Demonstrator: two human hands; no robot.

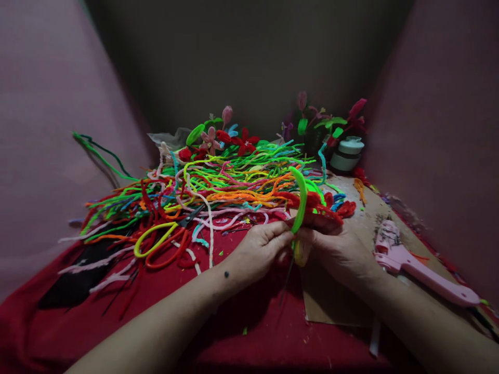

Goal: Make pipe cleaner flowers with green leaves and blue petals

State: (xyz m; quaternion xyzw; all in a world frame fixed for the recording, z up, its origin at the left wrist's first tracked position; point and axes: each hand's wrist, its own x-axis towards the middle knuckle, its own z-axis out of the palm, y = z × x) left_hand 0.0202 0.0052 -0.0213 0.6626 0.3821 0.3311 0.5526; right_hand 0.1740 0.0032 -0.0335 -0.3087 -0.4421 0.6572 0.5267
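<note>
My left hand (268, 241) and my right hand (337, 249) meet in front of me, fingers closed around one green pipe-cleaner leaf (301, 195). The leaf curves upward from between the fingertips. A thin dark wire (287, 280) points down below them, and a yellowish loop (300, 253) shows under the right fingers. Red pipe-cleaner petals (312, 200) appear just behind the hands; whether they are held too, I cannot tell. Left of my left hand lie scissors (156, 240) with yellow and red handles.
A large heap of colourful pipe cleaners (234, 182) covers the back of the red cloth (249, 337). Pipe-cleaner flowers (245, 141) stand behind it. On the right are a pink glue gun (424, 270), a cardboard sheet (331, 301) and a lidded pale jar (346, 153).
</note>
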